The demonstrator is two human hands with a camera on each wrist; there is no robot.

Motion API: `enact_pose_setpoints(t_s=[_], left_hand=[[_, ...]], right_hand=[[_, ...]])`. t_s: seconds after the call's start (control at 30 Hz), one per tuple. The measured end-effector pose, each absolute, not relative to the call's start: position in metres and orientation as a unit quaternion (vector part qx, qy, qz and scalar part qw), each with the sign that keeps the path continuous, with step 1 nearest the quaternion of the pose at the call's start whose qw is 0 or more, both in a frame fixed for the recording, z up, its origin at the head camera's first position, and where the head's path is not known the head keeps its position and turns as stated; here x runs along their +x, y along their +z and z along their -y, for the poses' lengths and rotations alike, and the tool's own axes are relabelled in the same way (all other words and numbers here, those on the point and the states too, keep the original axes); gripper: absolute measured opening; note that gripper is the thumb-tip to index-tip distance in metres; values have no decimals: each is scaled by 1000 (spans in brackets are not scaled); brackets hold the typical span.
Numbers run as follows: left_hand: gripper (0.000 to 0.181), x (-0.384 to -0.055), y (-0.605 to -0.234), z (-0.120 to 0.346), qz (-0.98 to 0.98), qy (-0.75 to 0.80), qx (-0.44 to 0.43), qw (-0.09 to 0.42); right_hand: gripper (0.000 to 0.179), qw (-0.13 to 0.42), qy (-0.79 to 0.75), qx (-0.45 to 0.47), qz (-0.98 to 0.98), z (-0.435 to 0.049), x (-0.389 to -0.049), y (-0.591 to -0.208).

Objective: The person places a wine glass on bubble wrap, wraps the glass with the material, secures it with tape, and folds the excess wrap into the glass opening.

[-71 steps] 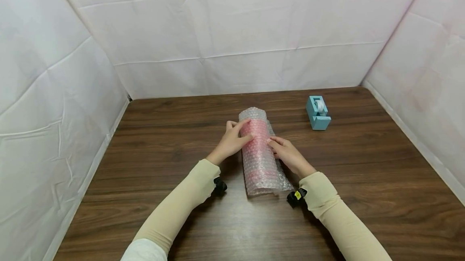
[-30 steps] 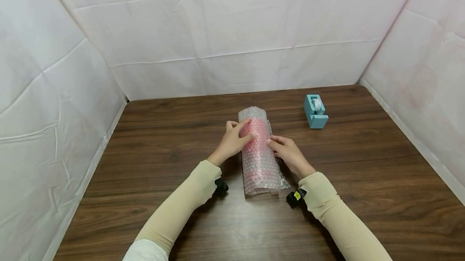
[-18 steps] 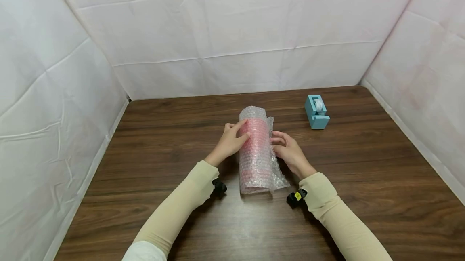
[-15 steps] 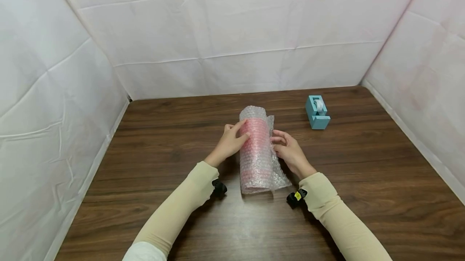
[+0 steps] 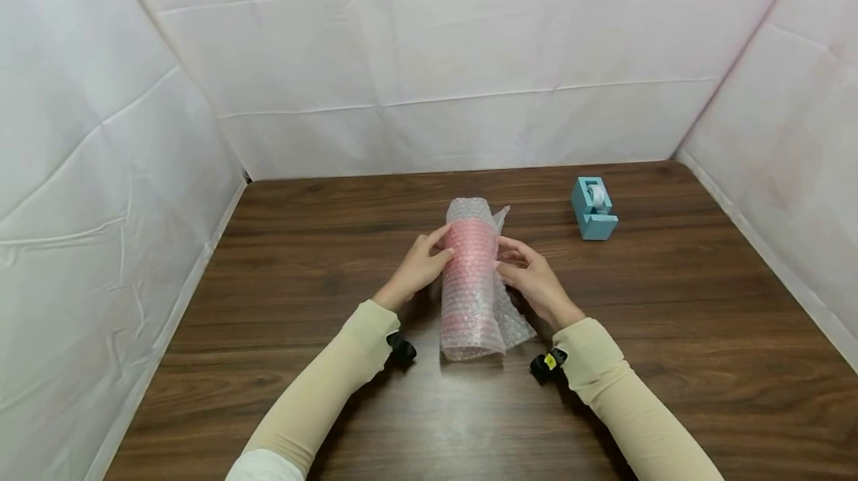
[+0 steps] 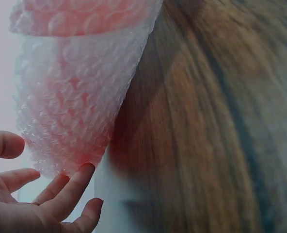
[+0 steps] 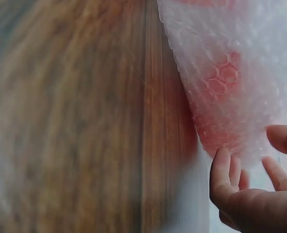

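Observation:
A roll of bubble wrap [image 5: 469, 280] with something pink-red inside lies lengthwise on the table. A loose clear flap [image 5: 512, 317] of the wrap sticks out along its right side. My left hand [image 5: 417, 270] touches the roll's left side, thumb and fingers spread and fairly straight. On the opposite side, my right hand [image 5: 532, 280] rests against the roll with gently bent fingers, thumb apart from the index finger. Both wrist views show fingertips against the wrapped roll [image 6: 75, 92], near its far end. What the wrap encloses cannot be made out.
A light-blue tape dispenser [image 5: 594, 209] with a tape roll stands at the back right of the brown wooden table [image 5: 302, 265]. White cloth walls [image 5: 456, 56] rise behind the table and along both sides.
The right hand has let go of its pinch on the wrap's edge, and its fingers have spread. The loose flap now stands out farther right. The left hand's fingers have slid off the roll's top toward its left side.

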State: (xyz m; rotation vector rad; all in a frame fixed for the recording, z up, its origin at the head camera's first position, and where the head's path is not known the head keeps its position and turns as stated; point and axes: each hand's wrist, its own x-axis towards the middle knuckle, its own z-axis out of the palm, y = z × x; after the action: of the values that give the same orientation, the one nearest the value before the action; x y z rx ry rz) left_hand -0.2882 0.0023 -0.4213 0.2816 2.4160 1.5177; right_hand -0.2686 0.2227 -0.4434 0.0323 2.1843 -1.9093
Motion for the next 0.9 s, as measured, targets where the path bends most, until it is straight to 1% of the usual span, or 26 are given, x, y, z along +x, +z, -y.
enact_pose_setpoints(t_s=[0.27,0.4,0.6,0.77,0.9], left_hand=[[48,-290,-429,6,-792,584,61,167],[47,-288,-431,8,-764,618,49,180],[57,-285,-431,10,-748,634,57,186],[65,-284,-432,11,-747,631,59,203],[68,-284,-432,13,-742,635,56,210]], right_hand=[[62,132,-670,-37,-729,-215,-270,-443],[62,124,-647,-64,-750,-210,-271,-442],[62,103,-578,-61,-807,-200,-269,-438],[70,96,-577,-84,-807,-191,-266,-436],[76,78,-581,-99,-804,-184,-263,-437]])
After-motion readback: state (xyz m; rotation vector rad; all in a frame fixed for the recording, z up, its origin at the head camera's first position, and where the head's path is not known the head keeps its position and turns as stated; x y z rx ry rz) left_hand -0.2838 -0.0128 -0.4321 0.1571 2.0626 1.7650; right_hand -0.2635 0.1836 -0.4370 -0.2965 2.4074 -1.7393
